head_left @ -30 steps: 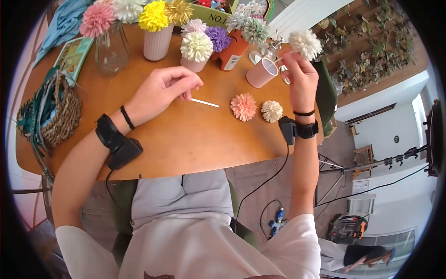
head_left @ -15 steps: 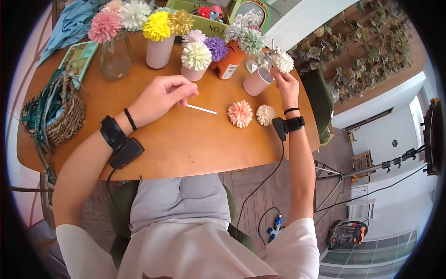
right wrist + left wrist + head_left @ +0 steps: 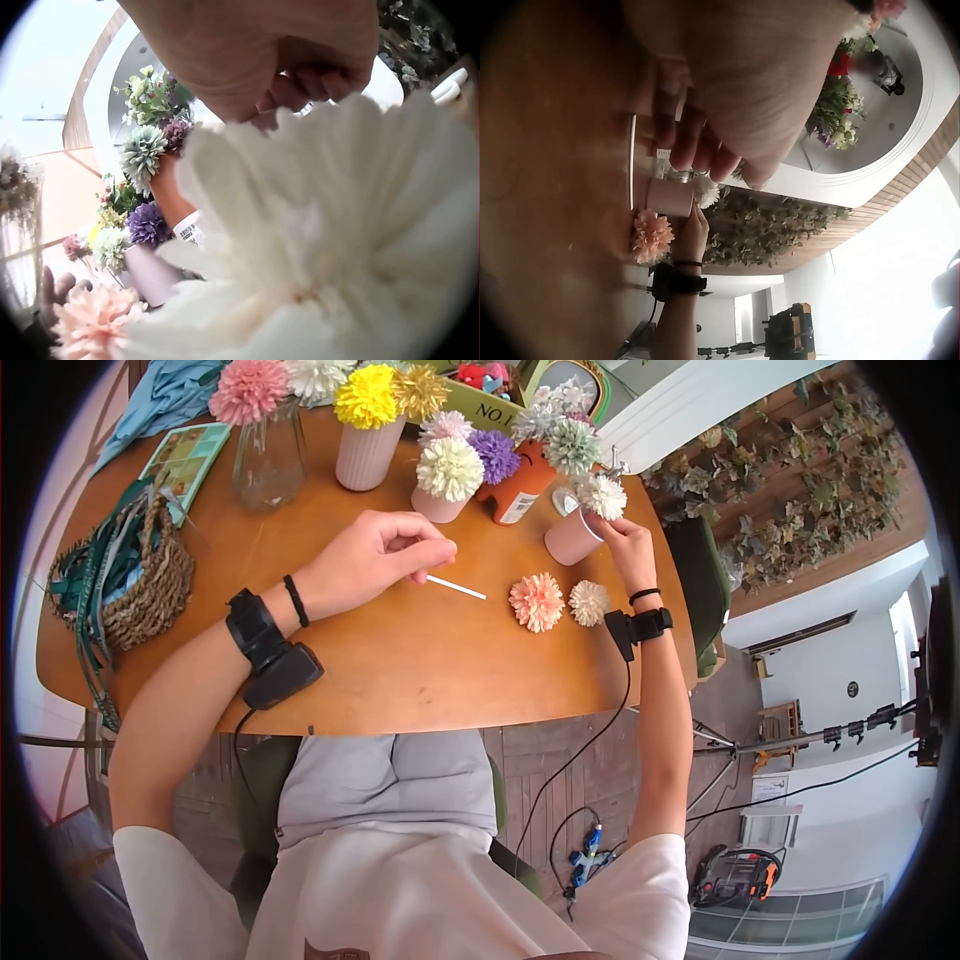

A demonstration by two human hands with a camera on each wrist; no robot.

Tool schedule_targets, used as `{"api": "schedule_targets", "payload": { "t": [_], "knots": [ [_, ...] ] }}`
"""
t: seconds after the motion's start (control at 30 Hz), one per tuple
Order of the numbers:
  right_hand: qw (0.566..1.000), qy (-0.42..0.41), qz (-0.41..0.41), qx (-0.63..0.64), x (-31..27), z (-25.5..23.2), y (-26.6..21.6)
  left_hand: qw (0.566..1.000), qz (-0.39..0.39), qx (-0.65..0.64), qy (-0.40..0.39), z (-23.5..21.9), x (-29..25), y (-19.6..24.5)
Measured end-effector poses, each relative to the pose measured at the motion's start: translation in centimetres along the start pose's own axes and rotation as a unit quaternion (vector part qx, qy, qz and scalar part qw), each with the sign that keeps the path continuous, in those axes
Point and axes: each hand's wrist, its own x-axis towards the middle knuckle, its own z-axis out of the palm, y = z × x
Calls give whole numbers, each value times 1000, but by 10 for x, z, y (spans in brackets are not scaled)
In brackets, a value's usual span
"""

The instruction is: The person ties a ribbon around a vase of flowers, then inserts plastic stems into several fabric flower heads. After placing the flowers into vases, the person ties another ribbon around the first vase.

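Observation:
In the head view, my right hand (image 3: 632, 550) pinches a white artificial flower (image 3: 602, 496) just below its bloom. The bloom is over the mouth of a tilted-looking pink cup (image 3: 572, 541), and the fingertips are right at the cup's rim. My left hand (image 3: 375, 555) hovers low over the table with its fingers loosely curled; past its fingertips lies a thin white stick (image 3: 458, 589). A peach flower (image 3: 537, 602) and a cream flower (image 3: 589, 603) lie in front of the cup. That cream bloom (image 3: 322, 240) fills much of the right wrist view, hiding the held flower there.
Along the back stand a glass vase (image 3: 268, 465), a pink ribbed vase (image 3: 368, 457), a small pink pot (image 3: 438, 507) and an orange container (image 3: 520, 488), all with flowers. A woven basket (image 3: 150, 585) with ribbons sits at the left. A green box (image 3: 485, 405) is behind.
My right hand has brought the white flower down and left, from beside the cup to over its mouth. The left hand stays almost where it was. The head view has shifted slightly.

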Motion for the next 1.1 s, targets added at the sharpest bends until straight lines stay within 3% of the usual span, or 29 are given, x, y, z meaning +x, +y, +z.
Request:
{"api": "schedule_targets", "payload": {
  "t": [0.17, 0.27, 0.3, 0.4, 0.43, 0.6, 0.7, 0.83, 1.0, 1.1],
  "knots": [
    [999, -18, -9, -30, -4, -12, -13, 1000, 2, -6, -7, -2, 3, -2],
    [999, 33, -22, -12, -5, -20, -3, 1000, 6, -6, -8, -2, 2, -6],
    [997, 34, -69, -8, -8, -25, -7, 1000, 7, -9, -3, -1, 2, -5],
    [998, 14, -38, -37, -25, -44, -28, 1000, -2, 0, 3, 0, 1, -1],
    [995, 24, -71, -68, -30, -47, -30, 1000, -5, 6, 3, 0, 0, 1],
    [967, -113, -28, -226, -65, -63, -58, 1000, 3, 0, -10, 0, 0, 1],
    [957, -186, -32, -219, -75, -59, -52, 1000, 0, 9, -5, 1, 0, -3],
    [968, -150, -43, -196, -77, -58, -47, 1000, -19, 7, 2, 1, 0, 1],
    [985, -84, -80, -131, -73, -56, -89, 1000, 2, 7, -9, -2, 2, -6],
    [985, -129, -118, -10, -82, -24, -133, 1000, 19, -4, -9, -2, 1, -5]
  ]
}}
